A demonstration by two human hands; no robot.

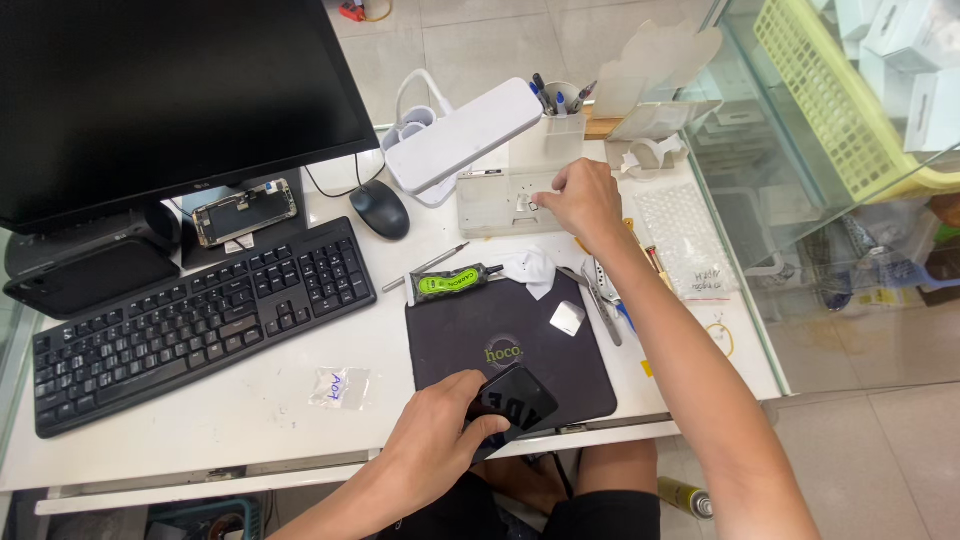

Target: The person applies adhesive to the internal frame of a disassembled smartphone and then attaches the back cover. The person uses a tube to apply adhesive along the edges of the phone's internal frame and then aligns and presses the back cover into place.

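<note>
From the head view I see my left hand [440, 430] gripping a black smartphone [512, 402] at the near edge of the dark work mat [520, 340], while my right hand [583, 200] pinches narrowly into the clear parts tray [490, 205] beside the white desk lamp [462, 135].

The left hand [440, 425] curled in a loose grip near the body; the right hand [583, 203] reached far forward (fingers pinched), arm outstretched.
</note>
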